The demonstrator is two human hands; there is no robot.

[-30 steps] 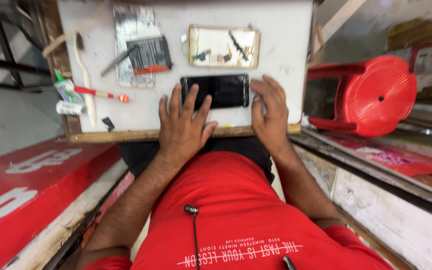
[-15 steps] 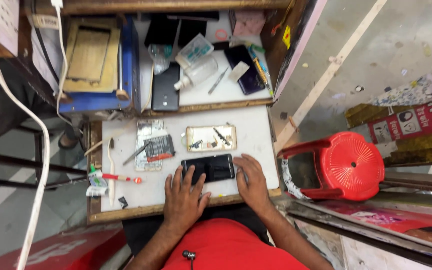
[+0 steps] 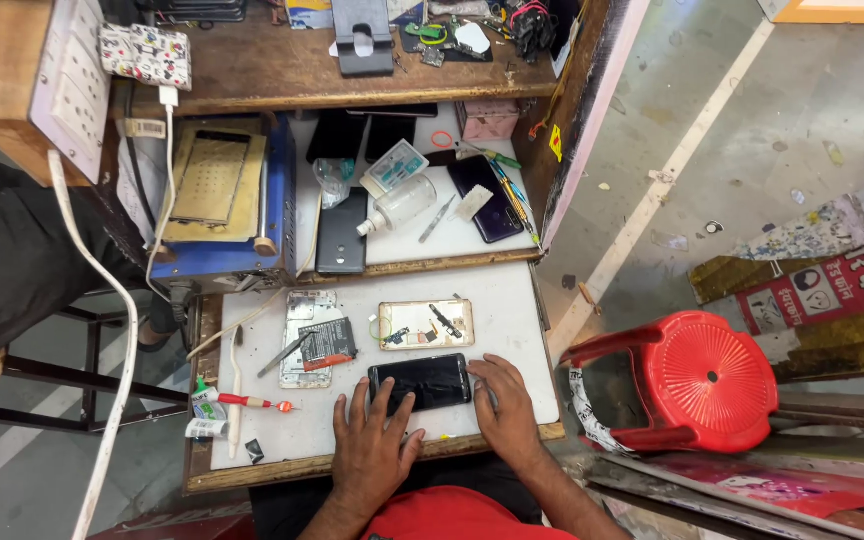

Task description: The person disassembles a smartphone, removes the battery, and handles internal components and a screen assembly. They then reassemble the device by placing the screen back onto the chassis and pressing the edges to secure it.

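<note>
1. Far left, a white cable hangs from the wall-mounted socket board, beside a blue screen-separator machine.
2. On the white work mat, a red-handled tool lies near the left edge, next to an opened phone chassis with tweezers across it.
3. Your left hand lies flat, fingers spread, fingertips touching the left end of the black smartphone.
4. That smartphone lies screen-up at the mat's front centre, just below a gold phone back frame.
5. Your right hand presses the phone's right end, fingers loosely curled, not pinching.
6. Right of the bench stands a red plastic stool.
</note>
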